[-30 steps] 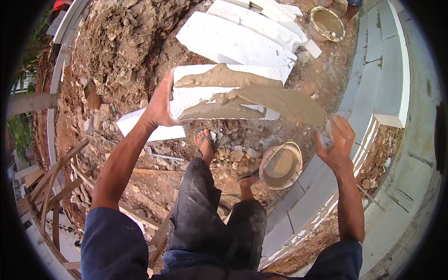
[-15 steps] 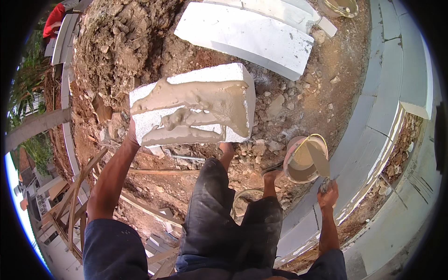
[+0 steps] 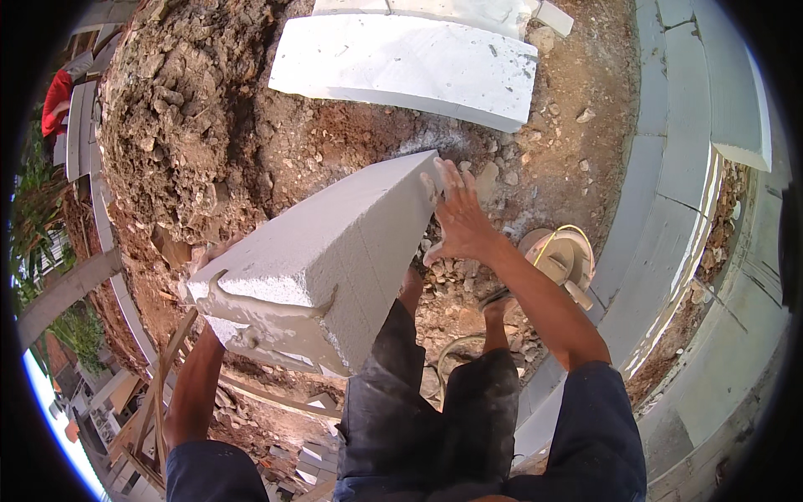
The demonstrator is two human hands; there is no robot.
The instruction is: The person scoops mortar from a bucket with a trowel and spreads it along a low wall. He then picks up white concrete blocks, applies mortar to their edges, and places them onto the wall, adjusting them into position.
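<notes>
A white lightweight concrete block is held up in front of my legs, tilted, with wet grey mortar on the side facing me. My left hand grips its left end from below, partly hidden behind the block. At the far right end my right hand is open, fingers spread and fingertips at the block's edge. To the right, a bucket with a yellow handle holds mortar, and a trowel rests in it.
More white blocks lie on the soil ahead. A curved wall of grey blocks runs along the right. Wooden planks stand at the lower left beside a dirt mound. A person in red is at the far upper left.
The block has turned so its mortared face points toward me. My right hand has let go of the trowel at the bucket and moved up to the block's right end.
</notes>
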